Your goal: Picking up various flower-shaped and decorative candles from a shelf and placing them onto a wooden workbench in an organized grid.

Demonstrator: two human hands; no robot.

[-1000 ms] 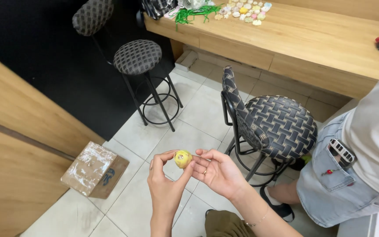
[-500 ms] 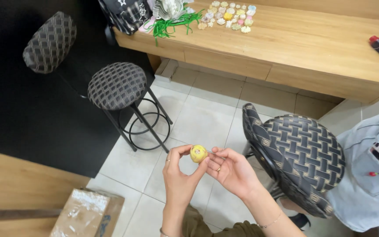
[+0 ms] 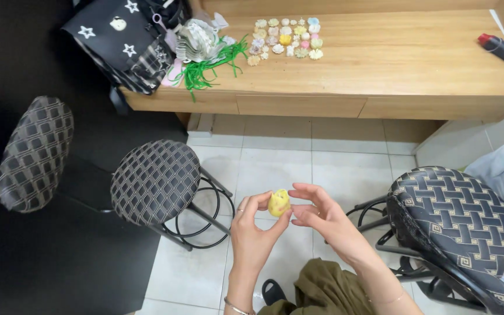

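Wooden counter [image 3: 392, 64] fills the top of the view now, far more of it than a second ago, when the head was turned further from it; take it as the landmark. At its left end slumps a black bag with white stars [image 3: 118, 44], and beside that lies a tangle of green cord [image 3: 208, 67] against a pale folded bundle. Near the counter's middle sits a cluster of small pastel flower pieces [image 3: 287, 38], and at its right end a dark tool with a red tip [image 3: 503, 49]. Below the counter's left end stands a round woven-pattern stool [image 3: 156, 181] on a black wire base, and below its right end the patterned chair [image 3: 459, 219], with another person's pale sleeve just past it. The cardboard box seen earlier has dropped out of frame. Well below the counter's centre, over the white tiles, the left hand [image 3: 252, 233] pinches a small yellow piece [image 3: 279, 203] between thumb and fingertips, ring on one finger. The right hand [image 3: 322, 219] sits just beside it, fingers loosely spread, fingertips near the piece's right side; actual touch is hard to call. That grip looks unchanged from before; only the view has swung.
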